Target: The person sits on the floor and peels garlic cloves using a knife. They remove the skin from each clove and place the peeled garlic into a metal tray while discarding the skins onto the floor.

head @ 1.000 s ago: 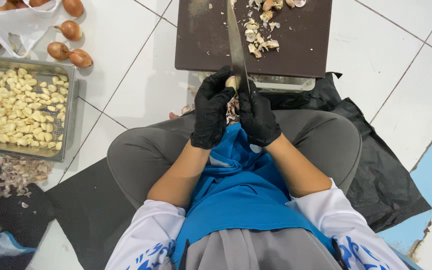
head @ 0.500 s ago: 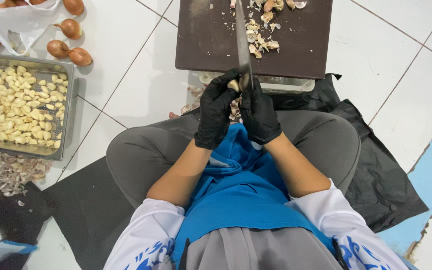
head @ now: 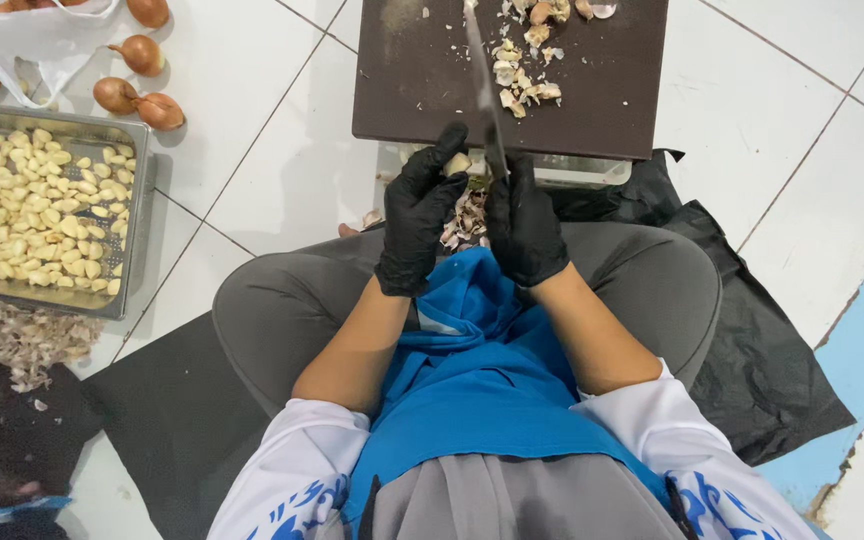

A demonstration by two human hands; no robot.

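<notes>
Both my hands wear black gloves and meet just in front of a dark brown cutting board (head: pixel 422 80). My left hand (head: pixel 417 215) pinches a pale garlic clove (head: pixel 457 163) at its fingertips. My right hand (head: pixel 524 225) grips the handle of a long knife (head: pixel 484 90), whose blade points away over the board, its base against the clove. Garlic pieces and skins (head: pixel 522 75) lie scattered on the board's far part. More skins (head: pixel 465 215) sit on my lap between my hands.
A metal tray (head: pixel 137 200) full of peeled garlic cloves stands on the white tiled floor at left. Onions (head: pixel 137 100) and a white plastic bag (head: pixel 37 40) lie beyond it. A heap of garlic skins (head: pixel 32 340) lies below the tray. Black plastic (head: pixel 762 370) spreads under me.
My hands and the knife have stayed nearly in place; the blade has tilted slightly against the clove, and the view has shifted a little.
</notes>
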